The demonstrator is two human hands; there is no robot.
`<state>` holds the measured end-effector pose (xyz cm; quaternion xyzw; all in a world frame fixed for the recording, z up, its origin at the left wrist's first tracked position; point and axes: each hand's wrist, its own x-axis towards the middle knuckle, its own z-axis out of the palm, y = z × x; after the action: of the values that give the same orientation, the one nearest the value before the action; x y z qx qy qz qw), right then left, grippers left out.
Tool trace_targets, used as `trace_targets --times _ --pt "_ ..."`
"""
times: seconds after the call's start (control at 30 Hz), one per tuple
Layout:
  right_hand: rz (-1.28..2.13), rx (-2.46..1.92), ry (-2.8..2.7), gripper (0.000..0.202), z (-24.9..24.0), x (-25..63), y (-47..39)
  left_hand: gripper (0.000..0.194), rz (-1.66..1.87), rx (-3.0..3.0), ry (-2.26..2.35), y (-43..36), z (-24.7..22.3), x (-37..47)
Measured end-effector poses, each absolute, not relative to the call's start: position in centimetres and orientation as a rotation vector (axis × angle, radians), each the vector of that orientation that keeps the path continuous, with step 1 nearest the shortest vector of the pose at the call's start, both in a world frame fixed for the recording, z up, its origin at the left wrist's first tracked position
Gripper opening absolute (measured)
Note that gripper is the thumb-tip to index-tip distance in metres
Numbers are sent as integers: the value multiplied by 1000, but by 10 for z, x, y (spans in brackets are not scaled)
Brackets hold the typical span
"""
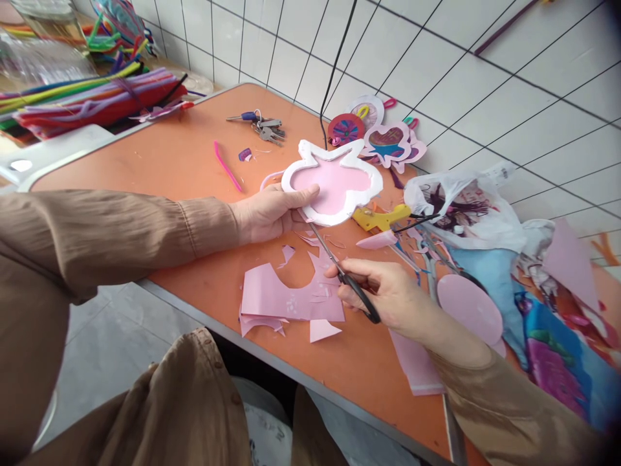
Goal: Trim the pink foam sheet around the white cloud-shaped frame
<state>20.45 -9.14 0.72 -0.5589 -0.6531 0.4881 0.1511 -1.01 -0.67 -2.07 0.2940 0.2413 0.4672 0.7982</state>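
Note:
My left hand (276,210) grips a pink foam cutout (330,184) with a raised white border, its thumb lying on the front near the left edge. The cutout has a rounded, wavy outline with two points at the top. My right hand (378,288) is closed around scissors (356,294) with black handles. Their blades point up and left, the tips close to the cutout's lower edge; whether they touch it I cannot tell. Below lie pink foam scraps (272,294), one with a curved piece cut out of it.
Keys (269,131) and a pink strip (227,166) lie toward the back. Finished ornaments (388,139) rest near the tiled wall. A yellow glue gun (381,219), a white plastic bag (466,213) and a pink oval (469,309) are at right. Colourful pipe cleaners (107,97) lie at left.

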Motion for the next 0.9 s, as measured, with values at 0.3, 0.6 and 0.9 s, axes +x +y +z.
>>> trace_targets --times 0.3,0.6,0.9 --pt "1341 -1646 -1863 41 6 202 -95 14 988 675 526 -5 -22 -11" --pt "1328 -1638 -1879 42 6 201 -94 6 996 655 538 -4 -24 -11" --pt "1396 -1548 -1935 38 2 210 -94 6 998 628 484 -5 -24 -11"
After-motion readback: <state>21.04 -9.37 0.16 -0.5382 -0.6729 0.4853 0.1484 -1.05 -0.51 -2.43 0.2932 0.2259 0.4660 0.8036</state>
